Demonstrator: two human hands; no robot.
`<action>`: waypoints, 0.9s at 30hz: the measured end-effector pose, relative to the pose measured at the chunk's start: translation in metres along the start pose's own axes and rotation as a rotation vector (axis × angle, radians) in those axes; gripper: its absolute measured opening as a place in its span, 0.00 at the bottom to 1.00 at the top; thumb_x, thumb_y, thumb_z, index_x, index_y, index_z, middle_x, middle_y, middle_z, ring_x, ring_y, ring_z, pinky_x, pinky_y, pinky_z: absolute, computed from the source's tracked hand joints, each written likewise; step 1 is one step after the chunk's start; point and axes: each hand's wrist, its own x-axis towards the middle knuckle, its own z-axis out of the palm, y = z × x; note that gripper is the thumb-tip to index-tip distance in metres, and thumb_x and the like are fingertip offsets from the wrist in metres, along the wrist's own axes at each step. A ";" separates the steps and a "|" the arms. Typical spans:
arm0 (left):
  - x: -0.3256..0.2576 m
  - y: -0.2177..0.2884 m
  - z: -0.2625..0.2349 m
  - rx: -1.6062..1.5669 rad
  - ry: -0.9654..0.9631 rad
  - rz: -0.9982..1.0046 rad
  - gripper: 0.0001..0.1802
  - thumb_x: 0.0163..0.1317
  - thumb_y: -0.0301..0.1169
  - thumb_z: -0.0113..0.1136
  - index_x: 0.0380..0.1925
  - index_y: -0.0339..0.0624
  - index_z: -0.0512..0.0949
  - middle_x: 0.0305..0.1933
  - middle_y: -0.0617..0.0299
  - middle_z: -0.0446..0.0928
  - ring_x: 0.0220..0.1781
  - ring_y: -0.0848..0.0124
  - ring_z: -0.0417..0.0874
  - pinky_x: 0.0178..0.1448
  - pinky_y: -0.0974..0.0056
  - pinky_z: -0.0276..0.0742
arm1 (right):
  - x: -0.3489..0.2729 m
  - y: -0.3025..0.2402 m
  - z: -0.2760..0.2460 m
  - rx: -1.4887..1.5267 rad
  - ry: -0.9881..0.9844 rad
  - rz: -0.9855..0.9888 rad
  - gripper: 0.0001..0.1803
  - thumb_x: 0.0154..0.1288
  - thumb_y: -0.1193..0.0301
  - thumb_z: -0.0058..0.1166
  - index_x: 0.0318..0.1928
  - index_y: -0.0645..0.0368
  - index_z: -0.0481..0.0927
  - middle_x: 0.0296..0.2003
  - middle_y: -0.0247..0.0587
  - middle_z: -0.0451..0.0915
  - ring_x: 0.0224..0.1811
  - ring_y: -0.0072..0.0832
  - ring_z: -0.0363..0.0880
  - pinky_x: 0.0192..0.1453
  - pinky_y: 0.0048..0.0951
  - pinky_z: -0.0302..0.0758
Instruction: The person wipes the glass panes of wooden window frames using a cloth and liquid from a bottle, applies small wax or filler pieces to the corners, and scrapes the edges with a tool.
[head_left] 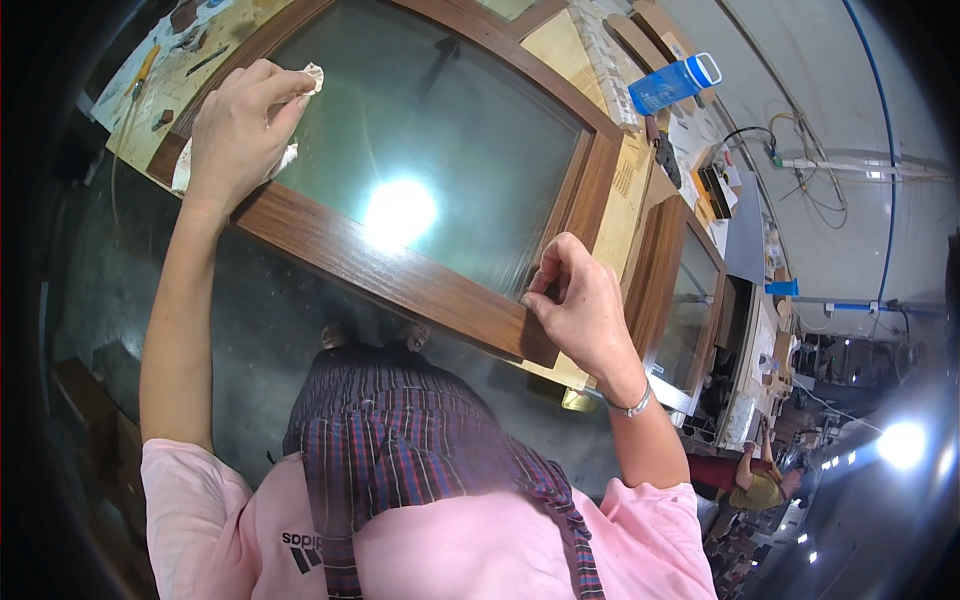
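- Head view: left hand (235, 125) upper left of frame, fingers curled tight round a crumpled white cloth (300, 85), pressing it on the glass pane (440, 150) at the frame's corner.
- Right hand (580, 305) centre-right, fingers bent, thumb and fingertips pinched at the inner edge of the wooden window frame (370, 265); can't tell if it grips anything.
- Frame lies flat on a workbench (560, 50), filling upper centre; light glare on the glass mid-frame.
- Blue water bottle (675, 82) upper right on the bench.
- Second framed glass panel (685, 300) just right of the right hand.
- Another person (750, 480) lower right, well apart.
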 end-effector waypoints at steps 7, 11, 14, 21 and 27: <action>0.000 -0.002 0.000 0.005 -0.001 0.009 0.10 0.66 0.36 0.60 0.43 0.50 0.85 0.39 0.67 0.81 0.44 0.63 0.81 0.51 0.56 0.75 | 0.002 -0.003 -0.002 0.079 -0.024 0.064 0.17 0.51 0.83 0.66 0.37 0.63 0.69 0.29 0.53 0.82 0.37 0.55 0.83 0.41 0.47 0.76; 0.000 -0.002 0.000 0.006 -0.009 0.005 0.10 0.65 0.34 0.60 0.43 0.48 0.85 0.39 0.66 0.80 0.44 0.62 0.81 0.50 0.57 0.75 | 0.004 -0.005 -0.005 0.025 -0.020 0.055 0.18 0.49 0.82 0.69 0.37 0.62 0.72 0.32 0.50 0.78 0.39 0.49 0.80 0.45 0.43 0.77; 0.000 -0.001 -0.002 0.002 0.000 0.019 0.09 0.64 0.30 0.59 0.43 0.45 0.85 0.39 0.64 0.80 0.43 0.62 0.81 0.48 0.59 0.76 | 0.007 0.005 -0.009 -0.072 0.039 -0.029 0.19 0.45 0.80 0.73 0.36 0.61 0.74 0.35 0.47 0.73 0.42 0.44 0.76 0.49 0.39 0.76; -0.001 -0.002 -0.001 -0.012 0.009 0.026 0.09 0.64 0.30 0.60 0.42 0.45 0.85 0.39 0.64 0.80 0.44 0.62 0.81 0.48 0.60 0.76 | 0.026 0.014 -0.014 -0.017 -0.036 0.059 0.25 0.38 0.75 0.78 0.34 0.64 0.74 0.33 0.48 0.74 0.41 0.44 0.76 0.47 0.40 0.75; 0.000 0.002 -0.003 -0.024 -0.002 0.014 0.09 0.64 0.29 0.60 0.42 0.44 0.84 0.38 0.63 0.80 0.44 0.62 0.80 0.48 0.60 0.76 | 0.041 0.013 -0.018 -0.057 -0.070 0.074 0.23 0.40 0.74 0.77 0.33 0.64 0.73 0.30 0.45 0.75 0.34 0.37 0.75 0.41 0.37 0.74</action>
